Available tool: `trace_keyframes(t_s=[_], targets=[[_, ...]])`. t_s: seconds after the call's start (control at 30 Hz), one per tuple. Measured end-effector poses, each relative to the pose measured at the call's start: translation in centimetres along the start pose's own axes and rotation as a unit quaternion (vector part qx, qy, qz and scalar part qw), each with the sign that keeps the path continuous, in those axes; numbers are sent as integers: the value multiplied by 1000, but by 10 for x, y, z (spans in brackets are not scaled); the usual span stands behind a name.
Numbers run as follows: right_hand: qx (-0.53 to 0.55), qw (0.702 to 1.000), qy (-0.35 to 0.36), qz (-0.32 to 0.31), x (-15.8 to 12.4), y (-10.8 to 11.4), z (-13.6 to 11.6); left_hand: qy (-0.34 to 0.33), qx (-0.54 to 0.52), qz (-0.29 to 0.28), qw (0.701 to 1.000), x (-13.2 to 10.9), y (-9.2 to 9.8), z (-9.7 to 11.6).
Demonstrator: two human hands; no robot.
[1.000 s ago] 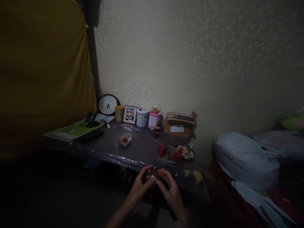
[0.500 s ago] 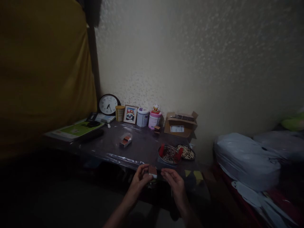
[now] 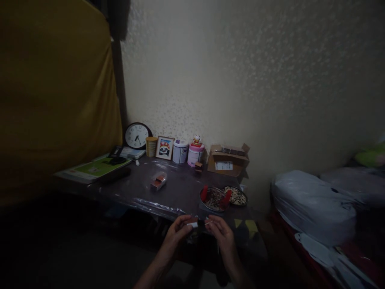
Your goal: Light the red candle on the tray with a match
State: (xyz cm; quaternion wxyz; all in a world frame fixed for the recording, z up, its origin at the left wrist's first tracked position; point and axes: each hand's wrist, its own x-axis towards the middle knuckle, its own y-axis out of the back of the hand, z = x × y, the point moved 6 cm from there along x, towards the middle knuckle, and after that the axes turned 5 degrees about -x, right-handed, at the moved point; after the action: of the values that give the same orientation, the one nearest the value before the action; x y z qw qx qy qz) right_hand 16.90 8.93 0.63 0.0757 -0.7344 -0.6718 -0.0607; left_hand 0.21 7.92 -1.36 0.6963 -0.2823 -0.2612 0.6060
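A small box sits between thumb and fingers of the left hand, at the near edge of the table; it lies at nine o'clock from the right hand's fingertips, a narrow gap between; its pale side runs about nine to three o'clock, though fingers hide one end, so its full length cannot be told; the left hand is nearer, being on it, while the right hand seems to pinch a thin pale sliver; the box looks like card, brown on top, flat-sided.

Twelve o'clock from the right hand is a round dish of speckled bits with two smooth red pieces; at one o'clock, a second dish holds pale and dark slivers; eleven o'clock from the left hand, a film-wrapped packet rests on the table's shiny, wrinkled plastic cover.
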Motion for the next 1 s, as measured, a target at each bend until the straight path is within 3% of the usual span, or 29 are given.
trace_keyframes(t_s=[0.17,0.43,0.77,1.0], targets=[[0,1000,-5,6,5,3,8,6,-7,4,1000,0,-2,0],[-73,995,59,44,6,6,4,12,2,15,1000,-1,0,-2],[-173,975,135,22,-9,-12,-17,3,38,35,999,2,7,-6],[-209,964,161,18,-11,-11,-16,10,53,30,998,0,4,-6]])
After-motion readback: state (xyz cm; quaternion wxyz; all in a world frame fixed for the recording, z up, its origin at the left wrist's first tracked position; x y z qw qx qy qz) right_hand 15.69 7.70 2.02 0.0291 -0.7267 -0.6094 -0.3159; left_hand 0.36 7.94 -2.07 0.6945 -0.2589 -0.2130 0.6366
